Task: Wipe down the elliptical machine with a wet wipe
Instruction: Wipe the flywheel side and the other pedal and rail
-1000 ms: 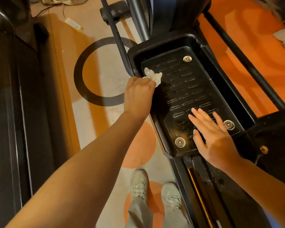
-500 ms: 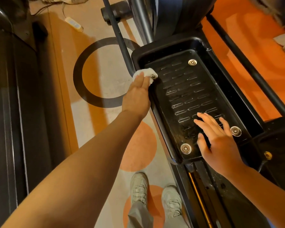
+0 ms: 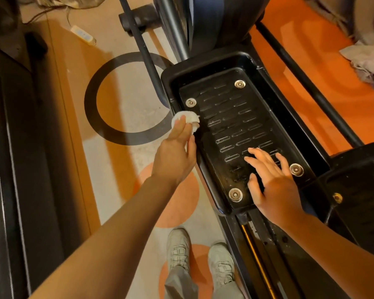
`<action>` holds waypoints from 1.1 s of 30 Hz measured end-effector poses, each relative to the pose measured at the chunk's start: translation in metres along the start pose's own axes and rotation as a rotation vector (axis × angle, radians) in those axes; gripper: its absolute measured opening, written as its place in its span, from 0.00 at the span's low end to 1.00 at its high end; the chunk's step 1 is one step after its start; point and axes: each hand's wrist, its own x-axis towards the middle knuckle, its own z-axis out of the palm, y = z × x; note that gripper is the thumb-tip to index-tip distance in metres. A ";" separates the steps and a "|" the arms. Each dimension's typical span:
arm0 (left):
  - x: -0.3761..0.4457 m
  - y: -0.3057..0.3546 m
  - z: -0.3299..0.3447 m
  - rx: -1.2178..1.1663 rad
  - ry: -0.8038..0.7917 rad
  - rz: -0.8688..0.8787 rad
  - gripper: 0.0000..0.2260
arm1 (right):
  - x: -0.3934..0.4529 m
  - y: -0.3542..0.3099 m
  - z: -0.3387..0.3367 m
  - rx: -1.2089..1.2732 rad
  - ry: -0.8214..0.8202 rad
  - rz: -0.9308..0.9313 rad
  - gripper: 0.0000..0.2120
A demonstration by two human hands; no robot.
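The elliptical's black foot pedal [image 3: 235, 117] is a ribbed tray with metal bolts at its corners. My left hand [image 3: 175, 156] holds a crumpled white wet wipe [image 3: 187, 119] against the pedal's left rim, fingers laid over it and the thumb pinching its edge. My right hand [image 3: 272, 180] rests flat with spread fingers on the near part of the pedal's tread, beside the near right bolt [image 3: 296, 169]. The elliptical's body [image 3: 214, 20] rises behind the pedal, and its rail [image 3: 259, 255] runs toward me.
A thin black bar [image 3: 143, 46] slants down past the pedal's far left corner. A dark machine [image 3: 13, 147] fills the left side. My shoes [image 3: 200, 251] stand on the patterned floor. Crumpled cloth [image 3: 369, 61] lies at the far right, a power strip [image 3: 82, 34] at the far left.
My left hand has slid the wipe toward me along the pedal's left rim, uncovering the far left bolt. My right hand has stayed on the tread.
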 end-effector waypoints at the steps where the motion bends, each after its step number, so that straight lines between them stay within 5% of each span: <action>1: -0.007 0.002 0.001 -0.004 -0.002 0.005 0.17 | -0.001 0.000 0.000 0.005 0.015 -0.005 0.19; 7: -0.044 0.004 0.002 -0.109 -0.015 0.118 0.14 | -0.006 -0.002 0.002 0.028 0.092 -0.043 0.17; 24: -0.104 0.004 0.010 -0.144 -0.257 0.618 0.13 | -0.009 -0.002 -0.007 0.037 -0.164 0.089 0.22; 33: -0.087 0.023 0.004 -0.028 -0.214 0.651 0.09 | -0.045 -0.008 -0.008 0.013 -0.043 0.093 0.23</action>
